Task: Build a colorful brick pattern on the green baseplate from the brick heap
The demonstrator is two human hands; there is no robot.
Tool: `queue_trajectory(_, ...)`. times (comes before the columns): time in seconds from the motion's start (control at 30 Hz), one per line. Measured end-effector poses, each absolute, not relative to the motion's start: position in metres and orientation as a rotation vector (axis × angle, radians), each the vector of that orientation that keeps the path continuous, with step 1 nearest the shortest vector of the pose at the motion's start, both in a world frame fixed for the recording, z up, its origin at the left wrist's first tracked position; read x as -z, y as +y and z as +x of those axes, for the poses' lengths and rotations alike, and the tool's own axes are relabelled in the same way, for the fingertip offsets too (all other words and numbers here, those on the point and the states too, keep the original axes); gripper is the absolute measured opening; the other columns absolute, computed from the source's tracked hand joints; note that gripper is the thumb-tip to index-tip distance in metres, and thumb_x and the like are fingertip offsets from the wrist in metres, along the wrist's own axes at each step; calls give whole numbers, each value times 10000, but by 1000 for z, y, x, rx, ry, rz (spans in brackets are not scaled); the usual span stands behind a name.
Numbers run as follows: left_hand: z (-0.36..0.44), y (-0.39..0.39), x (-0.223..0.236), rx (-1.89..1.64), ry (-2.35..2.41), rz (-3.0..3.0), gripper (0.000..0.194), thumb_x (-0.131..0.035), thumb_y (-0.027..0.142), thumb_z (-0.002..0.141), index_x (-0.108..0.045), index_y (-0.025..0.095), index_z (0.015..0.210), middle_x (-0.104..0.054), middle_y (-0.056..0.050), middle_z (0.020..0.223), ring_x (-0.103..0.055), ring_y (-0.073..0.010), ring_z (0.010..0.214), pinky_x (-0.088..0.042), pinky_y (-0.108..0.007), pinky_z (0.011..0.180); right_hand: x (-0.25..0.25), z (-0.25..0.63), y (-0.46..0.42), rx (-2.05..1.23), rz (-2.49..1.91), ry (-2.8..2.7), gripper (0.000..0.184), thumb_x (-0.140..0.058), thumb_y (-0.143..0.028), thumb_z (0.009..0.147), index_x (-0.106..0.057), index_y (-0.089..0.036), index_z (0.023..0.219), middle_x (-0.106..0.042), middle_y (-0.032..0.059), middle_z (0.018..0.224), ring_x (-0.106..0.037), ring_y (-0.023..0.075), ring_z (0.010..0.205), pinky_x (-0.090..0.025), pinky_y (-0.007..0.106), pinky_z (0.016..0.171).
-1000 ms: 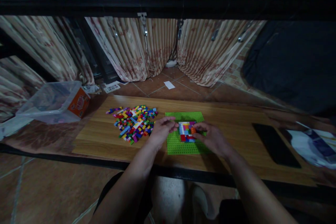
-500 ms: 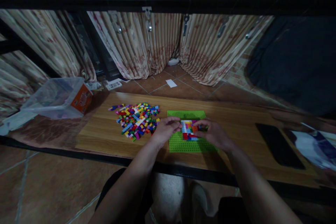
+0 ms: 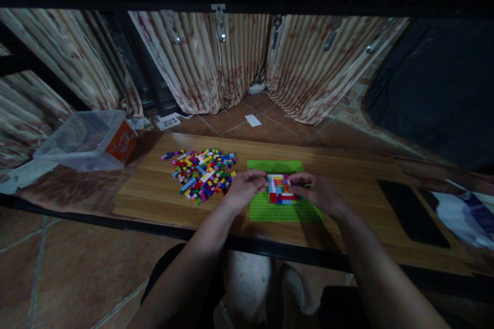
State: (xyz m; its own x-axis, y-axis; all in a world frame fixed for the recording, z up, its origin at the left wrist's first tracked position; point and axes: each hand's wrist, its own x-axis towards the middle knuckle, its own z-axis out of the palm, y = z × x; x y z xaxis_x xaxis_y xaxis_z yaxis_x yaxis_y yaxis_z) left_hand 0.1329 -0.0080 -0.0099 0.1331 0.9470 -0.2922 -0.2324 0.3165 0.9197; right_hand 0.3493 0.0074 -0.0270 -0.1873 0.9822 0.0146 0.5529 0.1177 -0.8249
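Observation:
A low, multicoloured block of toy building bricks [image 3: 279, 190] sits on a green studded baseplate [image 3: 266, 213]. White bricks line part of its top, with red ones along its near side. At the block's left edge is my left hand [image 3: 247, 188], thumb and fingers closed together; whatever lies between the fingertips is too small to make out. My right hand [image 3: 317, 194] reaches the block's right edge from the other side. Its thumb and fingertips are drawn close together there, and they hide what they may hold.
Left of the baseplate, a heap of loose bricks [image 3: 204, 172] lies on the wooden board [image 3: 150, 190]. A clear plastic bin [image 3: 83, 139] with an orange label stands farther left. To the right are a black flat object [image 3: 412, 213] and a white-and-blue packet [image 3: 461, 218].
My right thumb and fingertips have drawn closer together at the block's right edge, showing more of its near side. My left hand stays nearly in place. The view has shifted slightly.

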Motion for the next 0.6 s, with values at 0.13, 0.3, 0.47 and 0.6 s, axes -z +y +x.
queue_trajectory(0.13,132,-8,9,-1021,1089,823,100,-675,85,756,-651,113,850,-680,-19,667,-594,-75,593,-477,-220,664,33,350,10,-766,-1649,-1730,172,-647,-337,725,-727,-216,817,-744,39,790,-672,201,702,-507,336,669)
queue_trajectory(0.3,131,-9,9,-1005,1099,845,88,-657,75,770,-651,111,850,-682,-17,674,-595,-73,595,-469,-219,665,36,347,11,-700,-1878,-1753,316,-606,-446,773,-722,-165,863,-745,85,828,-680,222,743,-488,321,661)
queue_trajectory(0.47,132,-10,4,-999,1125,852,95,-620,45,784,-644,113,845,-675,-11,663,-586,-69,582,-464,-218,664,40,346,11,-707,-1949,-1807,438,-594,-547,777,-705,-149,924,-739,117,898,-682,259,811,-487,348,693)
queue_trajectory(0.6,134,-10,4,-978,1157,857,114,-578,25,803,-637,113,848,-667,-7,658,-586,-67,585,-459,-210,654,44,347,11,-749,-1913,-1776,452,-598,-561,771,-702,-148,922,-736,117,888,-680,267,810,-493,368,709)
